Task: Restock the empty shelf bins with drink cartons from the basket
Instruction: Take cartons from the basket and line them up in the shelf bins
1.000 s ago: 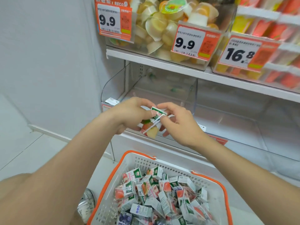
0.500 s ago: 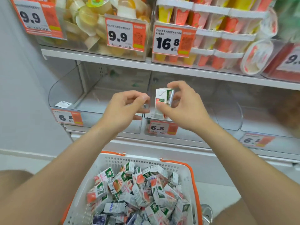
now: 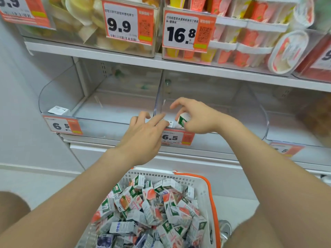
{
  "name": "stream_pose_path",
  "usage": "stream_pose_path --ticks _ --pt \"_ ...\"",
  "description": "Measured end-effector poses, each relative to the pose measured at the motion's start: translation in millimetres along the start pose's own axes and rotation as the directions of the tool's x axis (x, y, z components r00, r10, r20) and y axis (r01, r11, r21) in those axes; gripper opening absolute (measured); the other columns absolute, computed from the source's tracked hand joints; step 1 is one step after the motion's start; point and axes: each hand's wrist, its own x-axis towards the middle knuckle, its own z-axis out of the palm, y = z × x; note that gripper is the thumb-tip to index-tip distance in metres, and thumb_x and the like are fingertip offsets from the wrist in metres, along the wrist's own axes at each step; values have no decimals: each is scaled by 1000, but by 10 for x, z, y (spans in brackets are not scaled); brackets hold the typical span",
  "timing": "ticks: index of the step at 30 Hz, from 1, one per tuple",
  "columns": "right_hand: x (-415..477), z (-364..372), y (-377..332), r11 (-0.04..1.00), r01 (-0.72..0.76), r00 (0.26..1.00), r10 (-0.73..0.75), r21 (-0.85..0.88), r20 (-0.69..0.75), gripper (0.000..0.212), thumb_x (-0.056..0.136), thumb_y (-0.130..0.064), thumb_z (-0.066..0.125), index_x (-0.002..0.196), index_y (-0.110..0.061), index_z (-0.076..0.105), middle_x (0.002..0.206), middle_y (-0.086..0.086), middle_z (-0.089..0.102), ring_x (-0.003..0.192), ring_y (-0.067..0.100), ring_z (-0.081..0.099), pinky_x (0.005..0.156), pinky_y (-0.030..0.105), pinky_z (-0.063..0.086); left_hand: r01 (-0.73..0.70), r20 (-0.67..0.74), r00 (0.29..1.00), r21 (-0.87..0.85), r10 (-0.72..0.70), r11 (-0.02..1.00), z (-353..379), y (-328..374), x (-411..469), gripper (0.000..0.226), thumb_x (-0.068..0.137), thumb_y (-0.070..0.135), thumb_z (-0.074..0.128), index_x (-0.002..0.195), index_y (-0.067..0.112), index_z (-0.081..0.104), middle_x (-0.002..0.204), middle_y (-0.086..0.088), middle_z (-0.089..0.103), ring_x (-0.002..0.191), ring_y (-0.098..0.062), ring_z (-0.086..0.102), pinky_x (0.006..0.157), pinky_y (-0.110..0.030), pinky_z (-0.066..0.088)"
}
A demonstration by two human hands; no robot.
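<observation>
- Now the right hand (image 3: 198,119) pinches a small drink carton (image 3: 182,120), tilted, just over the front lip of the middle clear bin (image 3: 223,108).
- Left hand (image 3: 143,135) holds nothing, fingers straight, at that lip beside the divider (image 3: 158,97).
- Best play, likely: square the carton upright, set it deep against the divider, then let go.
- Basket (image 3: 206,187) below is heaped with cartons.

Bright, even, soft light filled the view and cast almost no shadow on my arms (image 3: 71,203). The wide lens bowed the shelf (image 3: 179,68) into a curve. The price tags (image 3: 180,31) read sharp; the far right edge was smeared, and the clear bins (image 3: 59,90) held faint reflections.
</observation>
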Motion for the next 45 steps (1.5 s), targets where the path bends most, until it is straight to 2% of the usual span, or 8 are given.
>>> stream_pose_path --ticks 6,11,16,23,27,31,41,45 --pt "95 92 -22 979 -163 986 159 121 45 47 88 -27 60 135 -26 57 110 -5 68 106 19 66 91 38 56 -24 -1 1000 6 24 1000 4 15 5 37 97 24 50 135 26 47 141 9 51 104 -30 42 91 -47 37" --pt "101 158 -24 976 -195 980 191 97 50 41 93 -10 47 126 -24 67 104 -3 64 104 22 59 69 26 44 -4 47 999 -60 7 998 3 -6 18 42 100 24 47 141 30 44 144 11 47 106 -28 40 93 -47 37" --pt "36 345 -46 984 -180 984 181 -10 4 40 103 -19 38 132 -15 65 135 11 65 125 36 55 100 39 46 3 -30 1000 -155 -7 988 -14 -22 4 41 97 23 56 138 28 56 145 10 53 115 -29 42 92 -42 34" --pt "-360 550 -547 981 87 869 -161 -175 -468 28 86 -24 42 106 -15 60 103 7 64 94 31 55 81 44 47 106 -256 950 -278 -180 955 -39 31 -297 9 89 24 54 95 19 58 88 2 58 81 -28 53 69 -42 45" --pt "-720 860 -708 957 118 987 -142 -263 -74 20 85 -27 41 83 -18 60 80 9 63 76 34 62 63 41 54 365 245 920 -248 -307 897 294 50 -588 15 92 33 52 78 28 53 76 3 63 72 -30 59 60 -34 46" --pt "-893 1237 -556 910 141 917 28 -389 398 23 88 -6 51 67 -15 47 69 8 46 70 33 54 55 30 39 177 596 798 -92 -88 980 622 127 -906 13 96 30 49 88 30 59 87 2 65 82 -26 62 68 -34 51" --pt "-935 2205 210 873 139 788 189 -468 586 14 103 -8 50 115 -10 56 95 4 59 70 19 54 57 37 48 -248 753 640 15 153 969 1406 399 -1422 55 100 15 58 152 22 44 149 -4 52 133 -29 51 115 -51 33" --pt "-968 2490 358 884 184 780 135 -430 611 67 101 -12 58 159 -7 25 123 12 60 99 29 63 76 42 58 -244 744 647 -2 164 970 1615 411 -1471 66 101 25 61 160 20 31 163 -4 37 144 -28 41 118 -49 34"
